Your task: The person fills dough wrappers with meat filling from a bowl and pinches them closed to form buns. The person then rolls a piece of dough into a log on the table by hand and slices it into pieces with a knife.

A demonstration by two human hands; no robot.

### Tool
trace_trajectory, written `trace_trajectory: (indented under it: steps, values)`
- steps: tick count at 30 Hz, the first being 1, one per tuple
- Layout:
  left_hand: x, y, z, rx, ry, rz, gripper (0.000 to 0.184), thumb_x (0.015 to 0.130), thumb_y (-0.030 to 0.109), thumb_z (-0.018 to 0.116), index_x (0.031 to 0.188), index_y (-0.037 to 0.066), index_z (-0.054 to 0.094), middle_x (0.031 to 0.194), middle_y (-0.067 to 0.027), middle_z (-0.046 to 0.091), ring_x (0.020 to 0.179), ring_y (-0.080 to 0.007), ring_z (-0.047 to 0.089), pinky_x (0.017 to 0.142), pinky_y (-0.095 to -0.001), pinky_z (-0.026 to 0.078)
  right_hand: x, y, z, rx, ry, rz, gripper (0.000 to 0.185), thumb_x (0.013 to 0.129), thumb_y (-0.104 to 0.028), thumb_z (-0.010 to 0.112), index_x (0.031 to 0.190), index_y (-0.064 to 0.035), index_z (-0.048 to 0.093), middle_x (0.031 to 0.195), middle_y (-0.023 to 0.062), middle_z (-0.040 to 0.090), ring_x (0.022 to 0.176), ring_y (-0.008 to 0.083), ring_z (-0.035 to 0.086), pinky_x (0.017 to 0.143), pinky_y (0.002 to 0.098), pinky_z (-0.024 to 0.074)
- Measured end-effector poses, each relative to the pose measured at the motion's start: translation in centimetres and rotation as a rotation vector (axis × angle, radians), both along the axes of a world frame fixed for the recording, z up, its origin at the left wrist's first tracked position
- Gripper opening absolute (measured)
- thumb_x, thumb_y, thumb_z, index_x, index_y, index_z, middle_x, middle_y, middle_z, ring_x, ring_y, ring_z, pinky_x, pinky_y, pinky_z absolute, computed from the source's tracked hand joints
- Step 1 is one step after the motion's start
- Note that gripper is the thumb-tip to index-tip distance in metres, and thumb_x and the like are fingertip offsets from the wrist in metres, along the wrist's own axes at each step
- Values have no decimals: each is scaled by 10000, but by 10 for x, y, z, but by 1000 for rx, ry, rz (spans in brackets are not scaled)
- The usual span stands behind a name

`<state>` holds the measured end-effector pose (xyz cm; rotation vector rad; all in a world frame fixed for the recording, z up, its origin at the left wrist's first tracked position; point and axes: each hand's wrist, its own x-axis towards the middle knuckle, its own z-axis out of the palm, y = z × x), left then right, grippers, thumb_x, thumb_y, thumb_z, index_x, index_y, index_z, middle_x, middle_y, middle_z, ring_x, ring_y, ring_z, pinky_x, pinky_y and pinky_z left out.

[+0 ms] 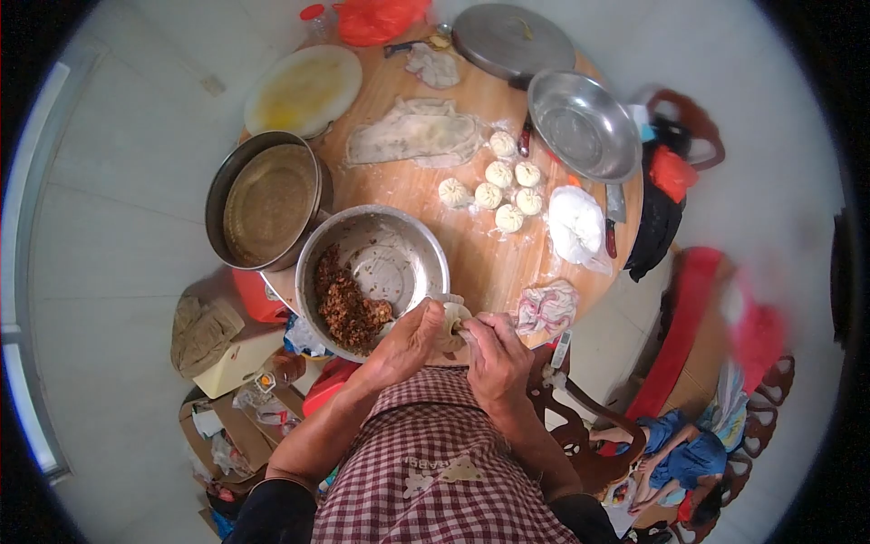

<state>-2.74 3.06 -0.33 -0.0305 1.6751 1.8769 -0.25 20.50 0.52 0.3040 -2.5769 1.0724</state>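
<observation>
Between my two hands, just off the near table edge, is a partly gathered dough bun [451, 326]. My left hand [405, 344] cups it from the left side. The fingertips of my right hand [497, 355] pinch its gathered edge. Left of the bun, a metal bowl [421, 272] holds brown chopped filling [344, 304] along its left side. Several pleated buns [498, 173] sit on the floured wooden table [471, 258] beyond my hands.
A deep pot [216, 204] stands at the left, a plate [304, 89] behind it. At the right are an empty metal basin [584, 122], a white bag [576, 225], a knife [615, 204] and a crumpled cloth [547, 306]. A person [684, 462] is at the lower right.
</observation>
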Motion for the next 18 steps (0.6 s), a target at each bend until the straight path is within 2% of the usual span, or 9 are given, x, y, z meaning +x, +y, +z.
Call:
trace_trajectory:
  steps: [6,8,12,14,18]
  values:
    - [-1,0,11,103,-13,-7,697,1074,560,278,1421,-10,481,1041,-74,627,899,-118,608,722,-268,535,2,5,1,26,-19,1,188,813,-8,729,994,-48,697,943,84,636,833,267,697,672,352,575]
    - [0,0,8,111,11,-15,710,1074,566,260,1441,1,483,973,-48,635,801,-86,586,649,-244,507,1,4,5,37,-20,4,204,810,-15,734,1005,-65,702,925,82,648,808,263,701,665,351,575]
    - [3,3,0,37,-14,23,686,1078,554,263,1403,10,525,915,-27,635,719,-63,557,589,-218,471,1,1,5,35,61,13,165,807,-8,740,967,-43,717,866,88,656,724,252,686,614,342,557]
    - [2,3,8,33,33,-4,657,1086,529,273,1375,8,549,907,-27,639,695,-70,558,559,-219,464,3,-2,0,-77,6,-64,136,821,-38,745,956,-44,729,829,76,663,712,252,685,605,339,550]
    - [0,-2,10,-86,-4,-83,626,1093,504,291,1371,5,547,917,-43,641,696,-79,553,562,-229,464,0,-2,8,15,32,-15,125,816,-45,759,939,-40,740,825,72,670,710,252,685,598,336,544]
